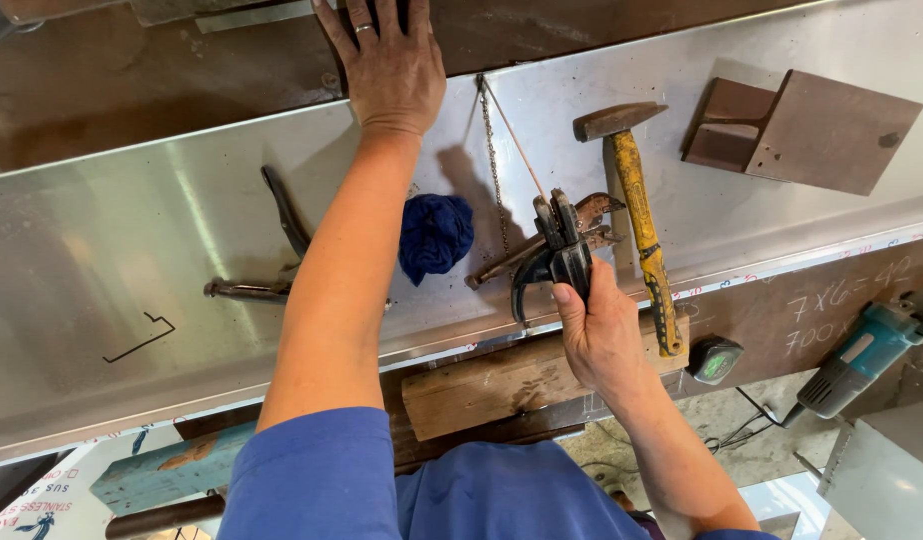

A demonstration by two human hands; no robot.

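My left hand [392, 62] lies flat, fingers spread, on the far edge of a long stainless steel sheet [112, 250]. My right hand [600, 335] grips a black locking clamp [560, 252] at the sheet's near edge, its jaws pointing away from me. Just beyond the clamp lie a rusty wrench [586, 214] and a thin chain [494, 160]. A hammer with a yellow handle [642, 220] rests to the right of the clamp. A crumpled blue rag [435, 235] sits between my two arms.
Dark pliers [272, 250] lie on the sheet at left, near a drawn black mark [142, 337]. A rusty steel plate and bracket [802, 130] sit far right. A wooden block [482, 385], tape measure [715, 360] and teal angle grinder [867, 355] lie below the sheet.
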